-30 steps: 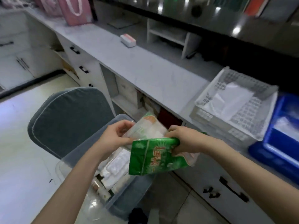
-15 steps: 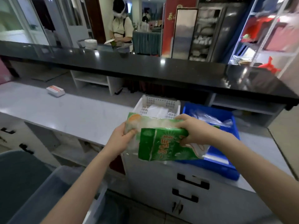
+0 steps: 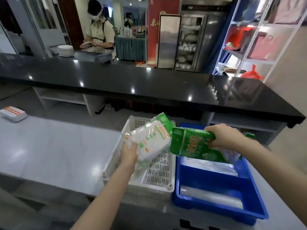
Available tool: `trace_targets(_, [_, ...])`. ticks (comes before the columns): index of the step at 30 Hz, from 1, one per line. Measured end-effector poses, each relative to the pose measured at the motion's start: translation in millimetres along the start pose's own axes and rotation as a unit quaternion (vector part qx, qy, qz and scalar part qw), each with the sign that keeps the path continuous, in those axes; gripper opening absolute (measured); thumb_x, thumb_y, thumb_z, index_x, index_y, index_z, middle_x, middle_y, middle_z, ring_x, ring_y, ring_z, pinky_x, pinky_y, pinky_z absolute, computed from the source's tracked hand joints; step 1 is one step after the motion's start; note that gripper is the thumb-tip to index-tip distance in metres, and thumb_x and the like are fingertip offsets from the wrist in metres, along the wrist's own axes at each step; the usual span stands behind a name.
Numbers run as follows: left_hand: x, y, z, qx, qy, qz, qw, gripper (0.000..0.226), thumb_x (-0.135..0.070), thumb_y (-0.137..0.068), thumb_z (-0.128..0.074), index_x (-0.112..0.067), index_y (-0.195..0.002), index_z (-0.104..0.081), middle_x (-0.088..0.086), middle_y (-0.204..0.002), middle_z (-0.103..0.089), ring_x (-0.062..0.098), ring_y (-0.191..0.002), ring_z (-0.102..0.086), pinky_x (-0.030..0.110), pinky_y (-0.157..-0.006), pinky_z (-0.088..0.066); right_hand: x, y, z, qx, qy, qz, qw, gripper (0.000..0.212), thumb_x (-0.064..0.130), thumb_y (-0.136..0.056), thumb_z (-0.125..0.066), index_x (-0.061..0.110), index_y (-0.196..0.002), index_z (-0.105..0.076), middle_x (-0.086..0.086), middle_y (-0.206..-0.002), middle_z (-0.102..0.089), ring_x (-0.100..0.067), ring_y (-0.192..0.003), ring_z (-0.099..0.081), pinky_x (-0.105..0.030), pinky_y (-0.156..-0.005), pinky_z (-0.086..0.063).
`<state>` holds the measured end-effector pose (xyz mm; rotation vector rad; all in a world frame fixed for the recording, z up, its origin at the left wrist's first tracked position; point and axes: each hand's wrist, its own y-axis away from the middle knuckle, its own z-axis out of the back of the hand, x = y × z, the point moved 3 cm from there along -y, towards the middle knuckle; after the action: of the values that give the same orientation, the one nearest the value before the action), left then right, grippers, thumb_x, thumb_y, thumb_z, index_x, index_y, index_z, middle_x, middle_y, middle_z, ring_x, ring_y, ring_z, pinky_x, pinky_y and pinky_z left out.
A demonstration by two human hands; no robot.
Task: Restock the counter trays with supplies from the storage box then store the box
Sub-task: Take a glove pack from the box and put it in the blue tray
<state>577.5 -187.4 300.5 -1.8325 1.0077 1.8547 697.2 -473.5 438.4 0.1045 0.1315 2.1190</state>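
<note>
My left hand (image 3: 128,154) grips a white packet with green and orange print (image 3: 150,138), held tilted over the white perforated tray (image 3: 159,173). My right hand (image 3: 222,136) grips a green printed packet (image 3: 191,143) by its top edge, above the far end of the blue tray (image 3: 216,185). The blue tray holds clear plastic bags (image 3: 209,165). The two packets are apart, one over each tray. The storage box is out of view.
The trays stand side by side on a grey counter (image 3: 49,151). A small white box with red stripes (image 3: 13,113) lies at the far left. A raised black counter (image 3: 149,87) runs behind. A person (image 3: 99,30) stands beyond it beside stacked plates (image 3: 65,50).
The view has risen from the storage box on the floor to the counter. Both hands lifted the packets up and separated them, the white one to the white tray, the green one to the blue tray.
</note>
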Motion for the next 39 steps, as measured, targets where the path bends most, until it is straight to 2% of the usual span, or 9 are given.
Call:
trace_targets(5, [15,-17,-12,-0.029,-0.153,-0.044,0.987,0.071,-0.011,-0.081,-0.072,-0.016,-0.136,-0.028,0.018,-0.130,-0.054,0.035,-0.116,-0.056,0.041,-0.093,-0.048,-13,-31,-10,0.008,0.001,0.000,1.000,0.021,0.028,-0.071,-0.073,0.034,-0.080,-0.055,0.011,-0.077,-0.061,-0.015,-0.074,-0.059,-0.032,-0.058,-0.048])
trace_targets(8, [16,-10,-16,-0.060,-0.336,-0.118,0.933,0.107,-0.016,-0.074,-0.080,-0.036,-0.147,-0.004,0.019,-0.154,-0.019,0.036,-0.138,-0.029,0.046,-0.103,-0.037,-24,-42,-16,0.020,-0.014,0.004,1.000,0.022,0.029,-0.071,-0.074,0.035,-0.081,-0.055,0.011,-0.077,-0.062,-0.013,-0.075,-0.059,-0.035,-0.061,-0.051])
trace_targets(11, [21,-9,-32,-0.017,-0.540,-0.208,0.815,0.088,-0.039,-0.079,-0.072,-0.040,-0.147,-0.016,0.001,-0.159,0.016,0.034,-0.145,0.012,0.049,-0.113,-0.001,-36,-52,-19,0.029,-0.014,0.013,0.999,0.023,0.030,-0.070,-0.074,0.035,-0.083,-0.056,0.012,-0.079,-0.062,-0.013,-0.076,-0.059,-0.033,-0.060,-0.050])
trace_targets(14, [29,-13,-48,0.049,-0.668,-0.223,0.708,0.058,-0.053,-0.092,-0.046,-0.036,-0.145,-0.030,-0.001,-0.161,0.011,0.035,-0.142,0.025,0.057,-0.110,0.018,-51,-63,-17,0.028,-0.008,0.033,0.999,0.023,0.030,-0.068,-0.074,0.033,-0.082,-0.056,0.011,-0.079,-0.061,-0.014,-0.075,-0.059,-0.029,-0.053,-0.043])
trace_targets(16, [35,-12,-53,0.066,-0.714,-0.192,0.670,0.056,-0.055,-0.095,-0.032,-0.035,-0.147,-0.026,-0.001,-0.162,0.002,0.033,-0.144,0.021,0.062,-0.110,0.018,-64,-68,-13,0.026,-0.005,0.045,0.999,0.024,0.031,-0.068,-0.074,0.032,-0.084,-0.057,0.011,-0.079,-0.061,-0.015,-0.077,-0.059,-0.028,-0.051,-0.040])
trace_targets(23, [25,7,-75,0.002,-0.733,-0.117,0.670,0.052,-0.055,-0.092,-0.031,-0.031,-0.136,-0.044,0.003,-0.145,-0.042,0.030,-0.136,-0.032,0.064,-0.112,-0.003,-119,-74,2,-0.020,-0.001,0.049,0.999,0.022,0.030,-0.069,-0.074,0.030,-0.085,-0.058,0.009,-0.079,-0.061,-0.019,-0.076,-0.059,-0.030,-0.057,-0.042])
trace_targets(27, [8,20,-119,-0.030,-0.648,-0.224,0.727,0.040,-0.043,-0.093,-0.046,-0.024,-0.127,-0.055,0.003,-0.135,-0.052,0.024,-0.129,-0.040,0.048,-0.113,-0.026,-140,-67,-3,-0.038,-0.005,0.038,0.999,0.021,0.027,-0.074,-0.072,0.030,-0.087,-0.056,0.007,-0.080,-0.059,-0.019,-0.074,-0.057,-0.027,-0.053,-0.036])
trace_targets(32, [5,29,-202,0.111,-0.551,-0.340,0.754,0.034,-0.025,-0.091,-0.055,-0.012,-0.121,-0.061,0.005,-0.120,-0.061,0.024,-0.115,-0.050,0.034,-0.098,-0.039,-159,-62,-6,-0.082,-0.009,0.001,0.997,0.022,0.026,-0.079,-0.069,0.027,-0.098,-0.058,0.001,-0.094,-0.065,-0.026,-0.084,-0.062,-0.032,-0.062,-0.043])
trace_targets(39, [28,15,-288,0.279,-0.599,-0.335,0.671,0.052,-0.038,-0.090,-0.054,-0.012,-0.134,-0.048,0.010,-0.139,-0.048,0.029,-0.127,-0.042,0.040,-0.100,-0.040,-170,-62,-4,-0.138,-0.005,-0.017,0.990,0.024,0.023,-0.081,-0.068,0.024,-0.103,-0.058,0.000,-0.097,-0.065,-0.026,-0.088,-0.061,-0.032,-0.061,-0.040])
